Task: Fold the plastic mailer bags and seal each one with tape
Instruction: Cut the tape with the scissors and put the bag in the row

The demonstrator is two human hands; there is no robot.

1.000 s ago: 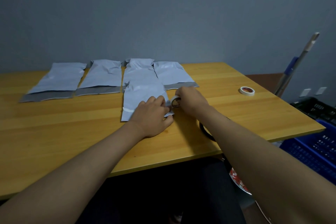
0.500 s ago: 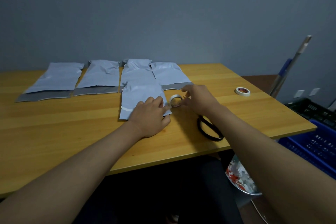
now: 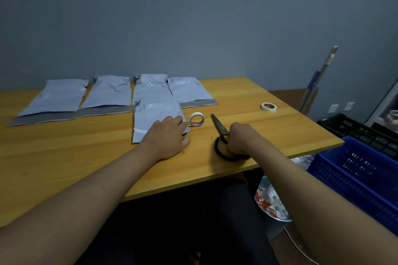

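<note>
Step in hand: taping the fold on one bag, cutting stage

Wide wooden table with a yellow-orange top (image 3: 86,153) is carrying everything. Four flat grey plastic mailer bags are lying in a row along its far side, dark flaps toward the person; the leftmost grey mailer bag (image 3: 58,97) and its neighbours are looking unfolded and unsealed, so most of the task is judged outstanding

The folded grey plastic mailer bag (image 3: 157,114) is lying nearer, at table centre, overlapping the third bag of the row. Surface is looking smooth with slight creases; a pale strip of tape is showing across its near end

Left hand (image 3: 167,135) is pressing flat, fingers relaxed, on the bag's near right corner. Right hand (image 3: 239,137) is curling round the black looped handles of the long steel scissors (image 3: 219,127), blades together and pointing away

The small white roll of tape (image 3: 196,119) is standing on edge just beside the left fingertips; whether a strip is running from it to the bag, cannot tell. A second white tape roll (image 3: 269,107) is lying flat, well apart to the right

Next move, as judged: lifting the scissors to the roll and snipping the tape close to the bag edge while the left hand is holding the fold down
</note>
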